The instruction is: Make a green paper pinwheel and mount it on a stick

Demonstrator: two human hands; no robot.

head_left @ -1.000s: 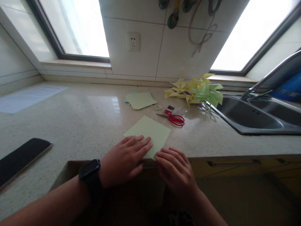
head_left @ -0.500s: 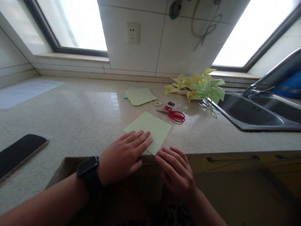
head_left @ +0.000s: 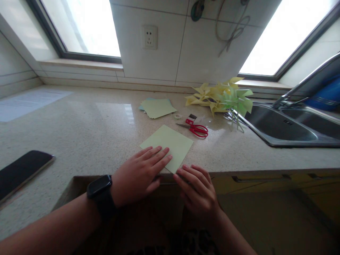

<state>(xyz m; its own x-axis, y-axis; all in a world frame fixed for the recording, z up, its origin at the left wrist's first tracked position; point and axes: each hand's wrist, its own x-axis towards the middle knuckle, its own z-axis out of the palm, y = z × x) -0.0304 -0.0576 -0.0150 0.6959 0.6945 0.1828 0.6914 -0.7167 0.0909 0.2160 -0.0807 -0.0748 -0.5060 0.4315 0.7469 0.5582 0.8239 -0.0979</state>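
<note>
Both hands flat on a green paper square at the worktop edge

Left hand (head_left: 138, 173) stays spread open on the paper square (head_left: 170, 145); right hand (head_left: 198, 187), fingers extended, has slid slightly nearer its near corner.

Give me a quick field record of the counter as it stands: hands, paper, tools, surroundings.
left hand: flat, palm down, pressing the green sheet
right hand: fingertips at the sheet's near corner, by the counter edge
sheet: single, flat, turned like a diamond
scissors: red handles, behind the sheet, untouched
paper stack: behind the sheet, toward the wall
pinwheels: yellow and green pile, beside the sink
phone: dark, screen off, far left
watch: on the left wrist
</note>
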